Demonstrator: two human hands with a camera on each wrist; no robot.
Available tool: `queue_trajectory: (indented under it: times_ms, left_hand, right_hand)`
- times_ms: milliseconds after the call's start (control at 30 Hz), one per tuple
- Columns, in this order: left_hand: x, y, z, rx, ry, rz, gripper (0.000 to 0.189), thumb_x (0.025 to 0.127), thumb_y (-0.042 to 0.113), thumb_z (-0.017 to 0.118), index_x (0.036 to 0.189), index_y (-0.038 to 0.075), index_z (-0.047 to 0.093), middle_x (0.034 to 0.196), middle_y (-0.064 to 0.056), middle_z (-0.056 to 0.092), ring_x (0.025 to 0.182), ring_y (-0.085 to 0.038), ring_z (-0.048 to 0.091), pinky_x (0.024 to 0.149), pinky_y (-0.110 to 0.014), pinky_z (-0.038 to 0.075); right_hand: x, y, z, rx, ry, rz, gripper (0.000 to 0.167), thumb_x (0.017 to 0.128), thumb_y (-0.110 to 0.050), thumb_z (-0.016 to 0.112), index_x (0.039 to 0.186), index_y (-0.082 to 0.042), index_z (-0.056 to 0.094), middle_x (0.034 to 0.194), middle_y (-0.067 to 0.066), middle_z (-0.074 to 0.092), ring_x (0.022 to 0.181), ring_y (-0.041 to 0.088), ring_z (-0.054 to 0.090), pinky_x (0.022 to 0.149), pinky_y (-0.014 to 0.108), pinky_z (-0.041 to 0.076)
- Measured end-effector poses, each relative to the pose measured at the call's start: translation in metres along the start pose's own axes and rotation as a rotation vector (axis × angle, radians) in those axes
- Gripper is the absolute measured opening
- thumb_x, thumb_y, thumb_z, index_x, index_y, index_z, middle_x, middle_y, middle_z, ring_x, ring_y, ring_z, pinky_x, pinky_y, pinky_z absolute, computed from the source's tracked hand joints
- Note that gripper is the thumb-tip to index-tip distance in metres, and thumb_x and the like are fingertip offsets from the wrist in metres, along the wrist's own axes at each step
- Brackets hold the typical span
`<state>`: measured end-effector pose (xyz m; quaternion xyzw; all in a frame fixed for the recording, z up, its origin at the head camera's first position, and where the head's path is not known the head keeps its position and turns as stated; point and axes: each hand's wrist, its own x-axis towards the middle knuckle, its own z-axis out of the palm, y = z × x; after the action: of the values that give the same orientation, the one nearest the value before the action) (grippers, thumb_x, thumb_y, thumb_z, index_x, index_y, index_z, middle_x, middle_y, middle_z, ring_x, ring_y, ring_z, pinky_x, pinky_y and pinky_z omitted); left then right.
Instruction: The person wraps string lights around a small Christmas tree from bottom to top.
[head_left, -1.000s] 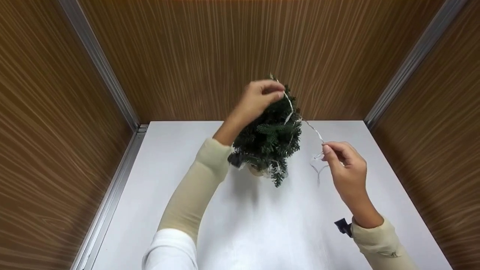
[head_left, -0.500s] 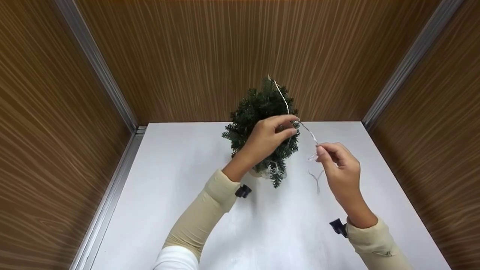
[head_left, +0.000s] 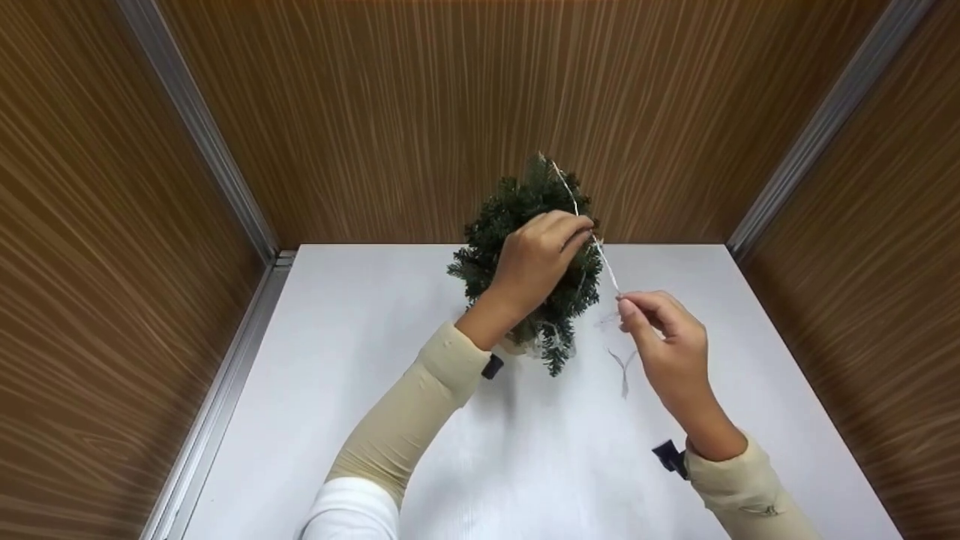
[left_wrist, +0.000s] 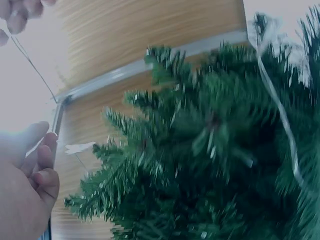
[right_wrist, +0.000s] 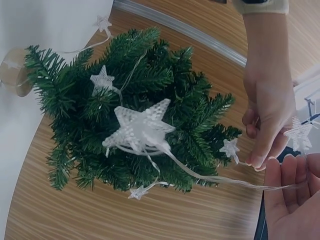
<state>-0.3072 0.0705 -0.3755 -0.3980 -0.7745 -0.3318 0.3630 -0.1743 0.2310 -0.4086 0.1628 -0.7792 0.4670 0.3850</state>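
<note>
A small green Christmas tree (head_left: 491,225) stands toward the back, with a string of star lights (head_left: 607,268) running down its right side from the tip. My left hand (head_left: 534,259) reaches across the tree and pinches the wire beside the branches. To the lower right, my right hand (head_left: 671,345) grips the same wire between thumb and fingers, with loose wire hanging below it. Seen from the right wrist, a large clear star (right_wrist: 142,127) dangles before the branches, and a small star (right_wrist: 230,148) lies close to the left fingertips. The left wrist view is partly blurred.
The tree's round wooden base (right_wrist: 16,72) shows in the right wrist view. Below is a white tabletop (head_left: 360,322), with wood-grain panels (head_left: 375,112) behind and on both sides. A metal rail (head_left: 217,420) runs along the table's left edge.
My left hand has come down from near the treetop to the tree's right side, then risen slightly. The right hand has drifted a little left with the wire, whose span between the hands looks straighter.
</note>
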Motion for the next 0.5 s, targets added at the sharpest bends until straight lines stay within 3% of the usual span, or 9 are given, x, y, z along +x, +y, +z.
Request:
queue_trajectory:
  times_ms: [200,500]
  left_hand:
    - [0.019,-0.011,-0.008,0.06,0.027,0.053,0.021,0.105,0.019,0.056,0.107,0.01,0.075,0.103,-0.001,0.076,0.091,-0.015,0.07,0.084,-0.023,0.055]
    - [0.051,-0.035,-0.019,-0.024,-0.01,-0.036,0.022,0.105,0.016,0.055,0.112,0.006,0.074,0.108,-0.004,0.074,0.101,-0.016,0.07,0.091,-0.022,0.052]
  right_hand:
    - [-0.003,-0.002,0.003,0.013,-0.04,-0.008,0.019,0.089,0.014,0.066,0.103,0.003,0.073,0.08,0.01,0.066,0.076,0.002,0.061,0.074,0.013,0.05]
    - [-0.01,0.003,0.007,-0.027,-0.097,-0.004,0.023,0.087,0.015,0.067,0.105,0.004,0.074,0.083,0.01,0.07,0.08,0.002,0.063,0.076,0.011,0.05]
